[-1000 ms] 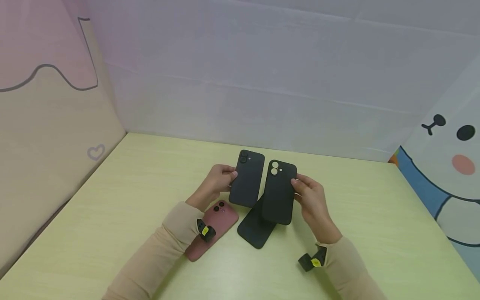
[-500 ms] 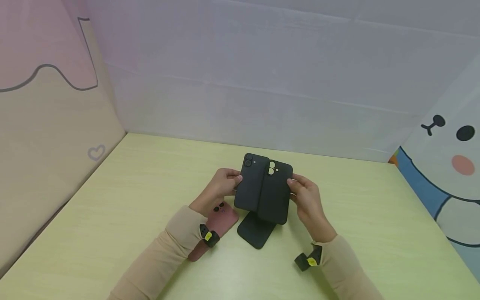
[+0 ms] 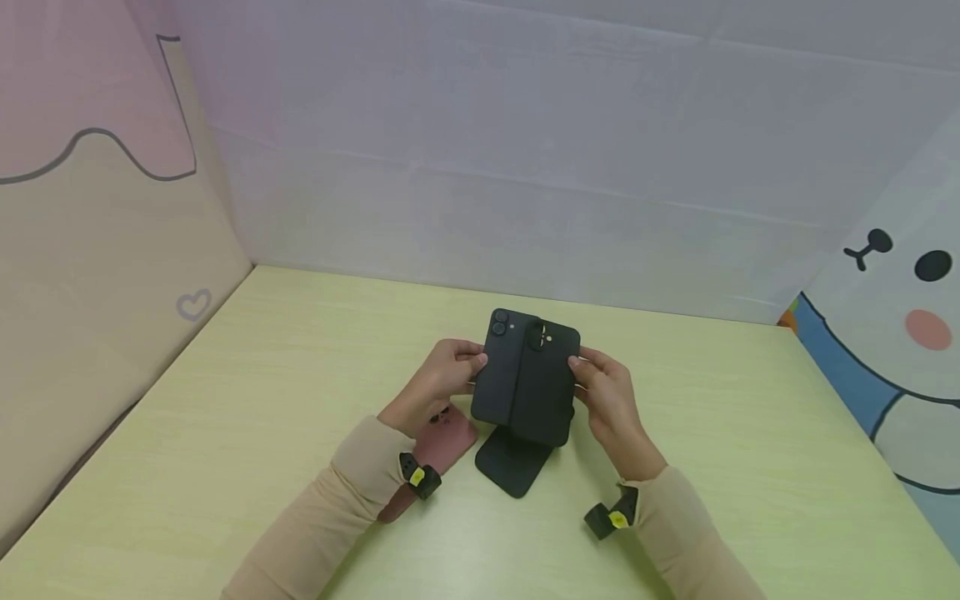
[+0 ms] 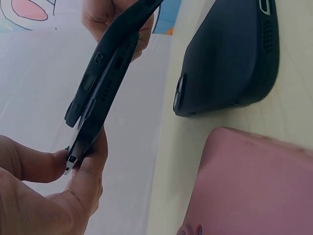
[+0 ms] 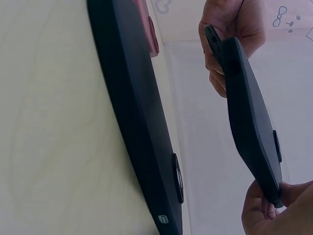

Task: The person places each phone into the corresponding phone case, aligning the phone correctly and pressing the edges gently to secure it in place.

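Observation:
In the head view my left hand (image 3: 446, 371) pinches a dark phone (image 3: 495, 379) by its left edge, thumb on the back and fingers behind. My right hand (image 3: 607, 392) grips a black phone case (image 3: 542, 392) by its right edge; round camera cutouts show near its top. The case overlaps the right part of the phone, both with their backs up and tilted. In the left wrist view the two lie nearly parallel, the case (image 4: 85, 81) along the phone (image 4: 110, 83) with a narrow gap near the left fingers. The right wrist view shows the case (image 5: 249, 117) edge-on.
Below the held pair, another black phone-shaped piece (image 3: 513, 467) with a camera ring lies on the pale wooden table (image 3: 300, 350). A pink phone (image 3: 447, 450) lies left of it, partly under my left wrist. A pale cloth wall (image 3: 525, 167) stands behind the table.
The phone has moved slightly right and the case left. At first apart side by side, they now overlap, the case covering more and more of the phone.

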A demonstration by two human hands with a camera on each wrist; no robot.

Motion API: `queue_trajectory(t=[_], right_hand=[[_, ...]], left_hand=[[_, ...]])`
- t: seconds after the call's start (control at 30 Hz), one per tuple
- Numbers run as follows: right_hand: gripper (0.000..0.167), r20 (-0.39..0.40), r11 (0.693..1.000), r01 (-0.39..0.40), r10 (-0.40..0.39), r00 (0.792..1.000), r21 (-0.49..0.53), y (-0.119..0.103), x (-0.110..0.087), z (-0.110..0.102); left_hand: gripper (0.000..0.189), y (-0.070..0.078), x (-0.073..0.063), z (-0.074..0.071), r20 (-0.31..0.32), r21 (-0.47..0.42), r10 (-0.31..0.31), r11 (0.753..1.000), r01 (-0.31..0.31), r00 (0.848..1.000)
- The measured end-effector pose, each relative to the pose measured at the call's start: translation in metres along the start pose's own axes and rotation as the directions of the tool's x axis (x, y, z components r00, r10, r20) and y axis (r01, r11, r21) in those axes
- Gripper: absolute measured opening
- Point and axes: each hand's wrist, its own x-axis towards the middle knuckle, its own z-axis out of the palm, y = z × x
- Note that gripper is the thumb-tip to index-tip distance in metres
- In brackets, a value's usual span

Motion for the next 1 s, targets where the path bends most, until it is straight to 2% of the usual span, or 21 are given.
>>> queue_trajectory(t=[0.53,1.0], right_hand=[[0.039,0.037,1.000,-0.009,0.009,0.999,0.011,0.000,-0.001,0.003],[0.038,0.038,0.999,-0.035,0.035,0.999,0.018,0.001,0.000,0.003]], left_hand=[[0.032,-0.002,-0.003,0.004,0.039,0.006,0.027,1.000,-0.027,0.999],[0.030,-0.001,-0.008,0.011,0.083,0.003,0.053,0.999,-0.053,0.995]])
